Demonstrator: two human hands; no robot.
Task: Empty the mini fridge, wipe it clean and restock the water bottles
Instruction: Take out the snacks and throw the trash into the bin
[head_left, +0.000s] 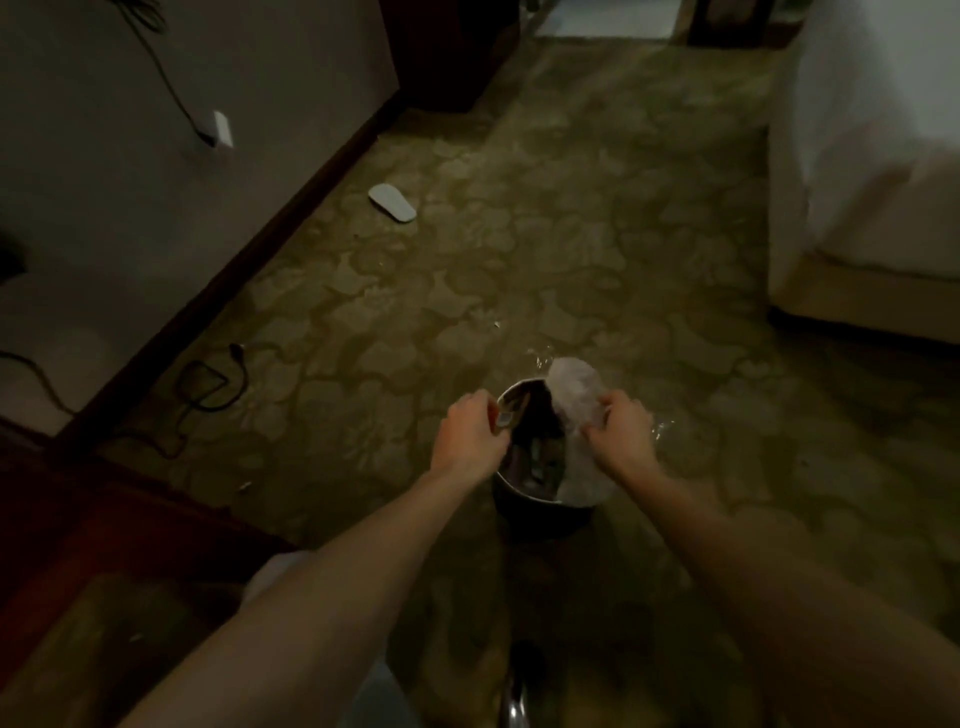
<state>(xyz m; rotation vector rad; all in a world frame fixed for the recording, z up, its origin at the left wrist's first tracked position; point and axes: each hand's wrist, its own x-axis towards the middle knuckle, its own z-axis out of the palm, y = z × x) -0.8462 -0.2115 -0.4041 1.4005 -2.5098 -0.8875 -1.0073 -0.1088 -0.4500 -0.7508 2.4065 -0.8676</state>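
round metal bin (540, 512), crinkled clear plastic liner (576, 400)

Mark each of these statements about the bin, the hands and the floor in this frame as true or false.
1. Both hands are at the round dark waste bin. True: the left hand is at its left rim, the right hand at its right.
2. The right hand grips a clear plastic liner bag. True.
3. The bin stands on a wooden table. False: it stands on the patterned greenish carpet.
4. A pale flat slipper-like object lies on the carpet near the dark baseboard. True.
5. The bin is empty. False: dark items lie inside, though blur hides what they are.
6. A water bottle is in the left hand. False: its fingers hold a small unclear item at the rim.
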